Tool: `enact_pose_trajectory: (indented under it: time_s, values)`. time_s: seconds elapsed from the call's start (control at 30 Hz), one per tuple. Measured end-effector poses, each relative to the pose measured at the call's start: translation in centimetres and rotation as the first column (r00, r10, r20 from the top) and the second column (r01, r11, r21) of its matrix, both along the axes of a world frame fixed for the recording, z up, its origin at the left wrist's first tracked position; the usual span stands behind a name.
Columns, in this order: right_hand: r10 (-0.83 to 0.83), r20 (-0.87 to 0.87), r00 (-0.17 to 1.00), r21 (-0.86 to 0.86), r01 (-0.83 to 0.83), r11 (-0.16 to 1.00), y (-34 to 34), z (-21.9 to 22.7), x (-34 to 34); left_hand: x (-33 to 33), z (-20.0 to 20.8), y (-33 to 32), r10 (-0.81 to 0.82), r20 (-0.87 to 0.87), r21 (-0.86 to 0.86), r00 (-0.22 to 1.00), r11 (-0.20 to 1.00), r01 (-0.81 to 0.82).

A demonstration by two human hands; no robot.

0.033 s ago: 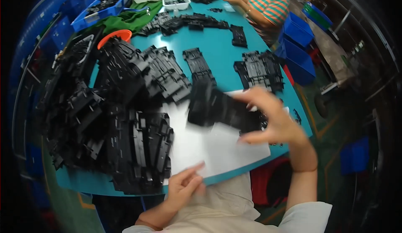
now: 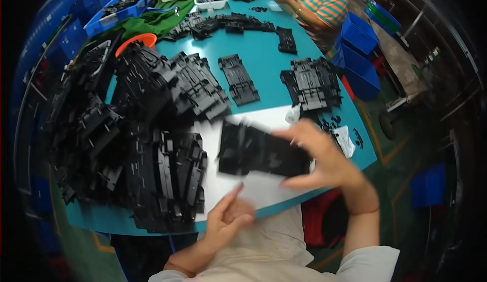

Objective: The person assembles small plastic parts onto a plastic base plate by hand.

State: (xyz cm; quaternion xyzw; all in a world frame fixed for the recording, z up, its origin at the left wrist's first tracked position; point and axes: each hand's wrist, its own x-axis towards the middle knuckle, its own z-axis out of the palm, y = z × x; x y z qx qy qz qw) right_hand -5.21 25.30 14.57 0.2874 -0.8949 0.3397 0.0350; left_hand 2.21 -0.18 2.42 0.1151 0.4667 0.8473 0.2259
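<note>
My right hand [image 2: 327, 163] grips a long flat black plastic part [image 2: 264, 152] by its right end and holds it just above a white sheet [image 2: 264, 117] on the teal table [image 2: 264, 59]. The part is blurred by motion. My left hand [image 2: 228, 221] rests at the table's near edge, fingers apart and pointing toward the sheet, holding nothing. A big heap of the same black parts [image 2: 137, 145] lies just left of both hands.
A small stack of black parts [image 2: 312, 81] and another [image 2: 238, 79] lie beyond the sheet, with small black bits [image 2: 335, 122] at the right. A person in a striped shirt [image 2: 322, 5] works at the far end. Blue bins [image 2: 362, 33] stand right of the table.
My right hand has brought the black part slightly lower and nearer to me. My left hand has barely shifted.
</note>
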Motion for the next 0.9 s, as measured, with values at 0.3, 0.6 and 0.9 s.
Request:
enact_pose_trajectory:
  time_s: [0.3,0.6,0.9]
  values:
    - [-0.115,0.096,0.989,-0.133,0.127,0.983,-0.4,-6.2,5.7,-1.7,1.2,1.9,0.039,0.138,-0.02,0.99,0.999,-0.036]
    - [-0.53,-0.087,0.843,0.269,0.532,0.803,8.9,-10.7,-0.1,-2.3,0.7,0.8,-0.116,0.373,-0.016,0.92,0.991,0.132]
    - [-0.266,-0.259,0.929,0.589,0.37,0.718,7.0,-10.7,-2.5,-1.8,-0.9,-0.5,-0.199,0.274,-0.027,0.941,0.976,0.214]
